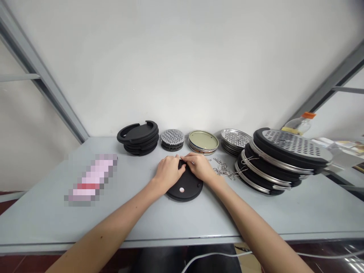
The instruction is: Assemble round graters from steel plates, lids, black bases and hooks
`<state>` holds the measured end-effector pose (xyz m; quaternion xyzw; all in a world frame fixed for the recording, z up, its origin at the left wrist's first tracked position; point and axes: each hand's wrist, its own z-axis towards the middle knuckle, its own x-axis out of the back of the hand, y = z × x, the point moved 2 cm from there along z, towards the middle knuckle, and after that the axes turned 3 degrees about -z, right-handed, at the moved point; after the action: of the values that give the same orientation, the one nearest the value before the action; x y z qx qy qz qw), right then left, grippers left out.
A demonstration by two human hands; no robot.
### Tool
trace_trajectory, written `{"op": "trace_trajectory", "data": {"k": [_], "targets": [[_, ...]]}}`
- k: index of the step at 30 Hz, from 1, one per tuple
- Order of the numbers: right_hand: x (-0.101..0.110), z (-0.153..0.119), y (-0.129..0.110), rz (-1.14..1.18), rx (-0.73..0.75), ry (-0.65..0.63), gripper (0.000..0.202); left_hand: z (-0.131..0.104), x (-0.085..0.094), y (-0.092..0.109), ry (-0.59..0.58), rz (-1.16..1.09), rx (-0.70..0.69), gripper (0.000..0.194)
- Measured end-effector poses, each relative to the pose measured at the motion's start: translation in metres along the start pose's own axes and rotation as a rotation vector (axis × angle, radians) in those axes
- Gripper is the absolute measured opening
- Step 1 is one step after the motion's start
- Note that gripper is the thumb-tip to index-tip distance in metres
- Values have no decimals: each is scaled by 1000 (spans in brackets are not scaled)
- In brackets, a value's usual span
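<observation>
A round black disc [186, 186] with a small pale round spot lies on the grey table in front of me. My left hand [170, 171] is closed on its far left edge, thumb on top. From the right, my right hand [199, 165] pinches the far edge, its fingertips nearly touching the left ones. Whatever small part may sit between the fingertips is too small to make out. Thin metal wire clips [223, 168] lie in a loose pile just right of my right hand.
Along the wall stand black rings [139, 138], small perforated discs [172, 137], gold-coloured lids [203, 140] and silver perforated plates [235, 138]. A tall leaning stack of assembled discs [284, 159] is at right, a bottle [300, 123] behind it. A blurred pink item [95, 176] lies left.
</observation>
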<state>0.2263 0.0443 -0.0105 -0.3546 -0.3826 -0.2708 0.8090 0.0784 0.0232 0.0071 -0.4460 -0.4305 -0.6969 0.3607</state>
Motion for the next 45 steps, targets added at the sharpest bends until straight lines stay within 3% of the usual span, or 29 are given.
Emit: {"op": "trace_trajectory", "data": {"k": [13,27,45], "targets": [[-5,1,0,-26,31,30,31,-1,0,4,-35,-14,0,28],[-5,3,-4,-102,57,-1,31,0,-1,-1,-39,-4,8,34],[-4,3,-11,-118,-26,-9,32,3,-3,0,-59,55,-29,32]]}}
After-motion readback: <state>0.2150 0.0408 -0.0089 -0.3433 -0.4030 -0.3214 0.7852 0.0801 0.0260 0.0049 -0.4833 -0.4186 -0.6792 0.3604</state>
